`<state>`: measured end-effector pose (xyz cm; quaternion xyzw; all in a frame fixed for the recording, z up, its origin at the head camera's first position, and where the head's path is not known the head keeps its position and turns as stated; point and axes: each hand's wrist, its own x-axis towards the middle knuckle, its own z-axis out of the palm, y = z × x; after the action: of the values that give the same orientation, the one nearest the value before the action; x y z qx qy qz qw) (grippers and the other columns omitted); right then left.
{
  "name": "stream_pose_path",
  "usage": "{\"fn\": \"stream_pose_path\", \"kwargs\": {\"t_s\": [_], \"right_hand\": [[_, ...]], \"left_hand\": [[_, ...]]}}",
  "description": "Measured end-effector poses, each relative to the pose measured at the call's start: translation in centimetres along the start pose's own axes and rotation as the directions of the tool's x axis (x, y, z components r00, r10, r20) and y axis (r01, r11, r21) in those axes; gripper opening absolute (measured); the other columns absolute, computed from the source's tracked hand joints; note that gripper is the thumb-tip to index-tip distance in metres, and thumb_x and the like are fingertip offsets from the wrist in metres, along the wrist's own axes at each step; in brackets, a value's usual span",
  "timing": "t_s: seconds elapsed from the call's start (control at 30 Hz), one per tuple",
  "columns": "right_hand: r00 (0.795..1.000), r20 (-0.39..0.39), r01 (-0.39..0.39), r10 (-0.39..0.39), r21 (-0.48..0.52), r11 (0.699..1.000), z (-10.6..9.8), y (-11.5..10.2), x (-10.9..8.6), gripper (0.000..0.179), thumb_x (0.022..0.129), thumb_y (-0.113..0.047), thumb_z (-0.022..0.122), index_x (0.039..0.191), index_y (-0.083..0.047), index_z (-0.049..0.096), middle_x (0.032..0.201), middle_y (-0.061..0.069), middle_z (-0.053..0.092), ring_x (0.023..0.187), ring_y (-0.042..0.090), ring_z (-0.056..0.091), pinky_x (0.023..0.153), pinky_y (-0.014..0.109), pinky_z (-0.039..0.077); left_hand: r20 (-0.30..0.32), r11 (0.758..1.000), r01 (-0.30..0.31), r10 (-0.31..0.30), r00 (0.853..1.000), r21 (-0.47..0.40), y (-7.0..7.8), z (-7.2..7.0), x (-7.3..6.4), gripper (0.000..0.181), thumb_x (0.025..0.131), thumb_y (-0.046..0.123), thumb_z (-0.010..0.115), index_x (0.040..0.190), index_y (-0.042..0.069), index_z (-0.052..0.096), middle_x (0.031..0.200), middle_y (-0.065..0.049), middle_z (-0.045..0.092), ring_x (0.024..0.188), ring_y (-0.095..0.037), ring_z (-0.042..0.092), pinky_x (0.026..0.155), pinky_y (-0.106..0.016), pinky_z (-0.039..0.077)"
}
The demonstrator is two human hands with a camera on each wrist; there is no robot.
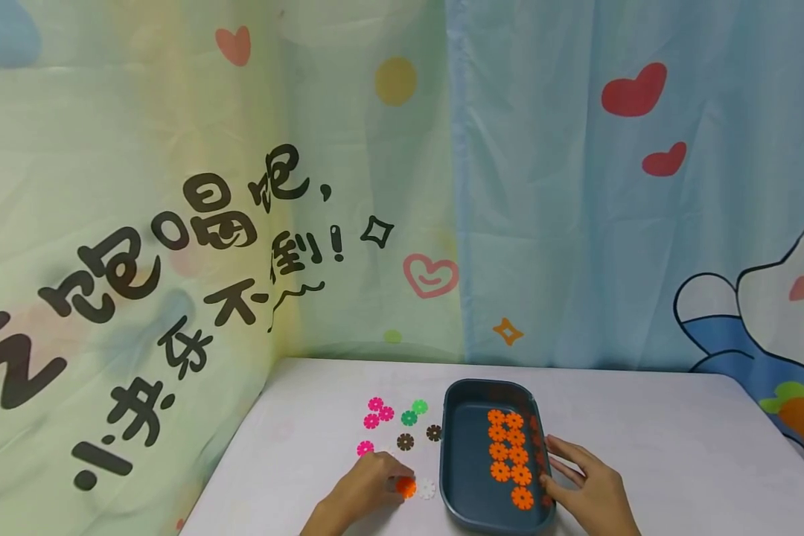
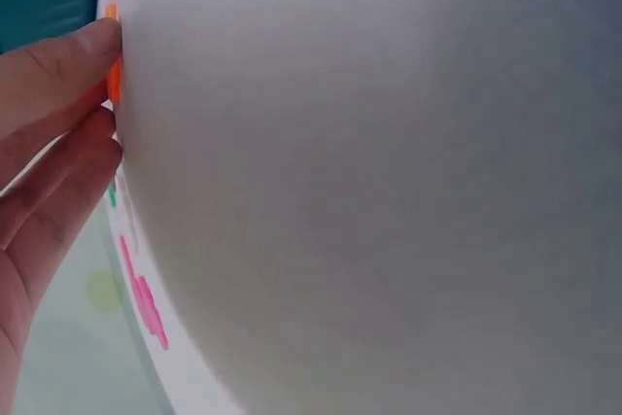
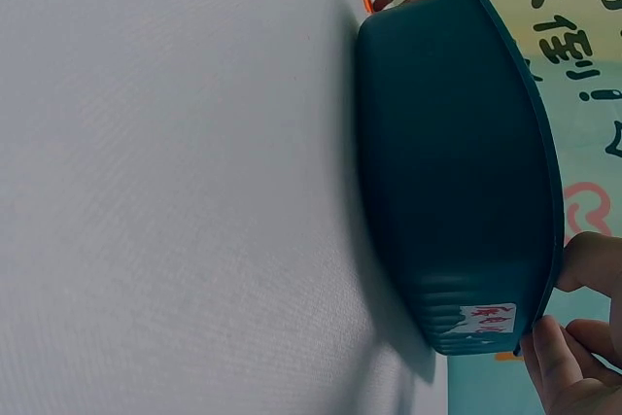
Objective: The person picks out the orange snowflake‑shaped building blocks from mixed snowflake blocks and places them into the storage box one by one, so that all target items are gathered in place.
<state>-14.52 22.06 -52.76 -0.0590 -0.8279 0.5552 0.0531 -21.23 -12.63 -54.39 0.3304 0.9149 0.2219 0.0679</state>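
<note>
My left hand [image 1: 368, 484] pinches an orange flower-shaped disc [image 1: 406, 487] at the tabletop, left of a dark blue-grey tray [image 1: 465, 514]. In the left wrist view, the thumb and fingers [image 2: 60, 75] meet at the orange disc's edge [image 2: 113, 85]. A white flower-shaped disc [image 1: 427, 489] lies between that hand and the tray. Several orange flower discs [image 1: 499, 452] lie inside the tray, along its right half. My right hand [image 1: 592, 487] grips the tray's right rim. In the right wrist view, its thumb and fingers [image 3: 588, 264] hold the tray's edge.
Left of the tray lie several pink discs [image 1: 371, 421], a dark green one [image 1: 409, 418], a light green one [image 1: 420, 406] and two brown ones [image 1: 405, 442]. They rest on a white table [image 1: 656, 424]. Printed curtains [image 1: 529, 186] hang behind it and on the left.
</note>
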Motion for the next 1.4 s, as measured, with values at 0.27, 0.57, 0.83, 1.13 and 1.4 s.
{"fn": "stream_pose_path", "kwargs": {"t_s": [0.27, 0.57, 0.83, 1.13, 1.4], "right_hand": [[1.000, 0.000, -0.018, 0.018, -0.010, 1.000, 0.1, 0.1, 0.0, 0.065, 0.078, -0.002, 0.079, 0.137, -0.001, 0.051, 0.135, 0.022, 0.052, 0.121, 0.038, 0.055, 0.087, 0.025, 0.052], [1.000, -0.004, -0.022, 0.022, -0.013, 1.000, 0.1, 0.0, -0.1, 0.064, 0.079, -0.001, 0.078, 0.137, -0.001, 0.051, 0.135, 0.021, 0.051, 0.122, 0.038, 0.053, 0.088, 0.026, 0.052], [1.000, -0.006, -0.011, 0.011, -0.006, 1.000, 0.1, -0.1, -0.1, 0.064, 0.079, 0.000, 0.078, 0.137, 0.000, 0.051, 0.135, 0.022, 0.051, 0.122, 0.039, 0.053, 0.088, 0.026, 0.052], [1.000, -0.003, -0.002, 0.002, 0.011, 1.000, 0.0, 0.0, -0.1, 0.064, 0.079, 0.000, 0.078, 0.137, -0.001, 0.052, 0.135, 0.021, 0.052, 0.120, 0.037, 0.055, 0.086, 0.025, 0.053], [1.000, 0.005, -0.009, 0.009, 0.023, 1.000, -0.1, -0.3, -0.3, 0.065, 0.079, 0.000, 0.078, 0.138, -0.001, 0.051, 0.136, 0.021, 0.051, 0.119, 0.036, 0.056, 0.086, 0.024, 0.053]], "left_hand": [[0.005, 1.000, -0.011, 0.011, 1.000, 0.027, 0.0, 0.0, 0.1, 0.027, 0.078, 0.010, 0.082, 0.103, 0.019, 0.078, 0.087, 0.016, 0.070, 0.082, 0.002, 0.060, 0.072, -0.011, 0.050], [0.048, 0.998, 0.046, -0.047, 0.998, 0.032, 0.3, -0.1, 0.1, 0.032, 0.077, 0.016, 0.084, 0.108, 0.022, 0.076, 0.090, 0.017, 0.069, 0.080, 0.003, 0.058, 0.074, -0.012, 0.051], [-0.010, 0.998, 0.021, -0.020, 1.000, 0.060, 0.5, -0.6, 0.1, 0.033, 0.077, 0.014, 0.083, 0.109, 0.018, 0.075, 0.097, 0.012, 0.071, 0.088, -0.003, 0.061, 0.078, -0.018, 0.053], [-0.122, 0.994, -0.105, 0.103, 0.987, -0.010, 1.0, -2.0, 0.7, 0.032, 0.080, 0.009, 0.079, 0.111, 0.010, 0.073, 0.100, 0.007, 0.071, 0.092, -0.006, 0.065, 0.081, -0.017, 0.052], [-0.187, 0.974, -0.225, 0.222, 0.957, 0.005, 2.1, -3.0, 2.2, 0.031, 0.081, 0.009, 0.078, 0.112, 0.007, 0.073, 0.100, 0.004, 0.072, 0.088, -0.009, 0.067, 0.078, -0.013, 0.050]]}}
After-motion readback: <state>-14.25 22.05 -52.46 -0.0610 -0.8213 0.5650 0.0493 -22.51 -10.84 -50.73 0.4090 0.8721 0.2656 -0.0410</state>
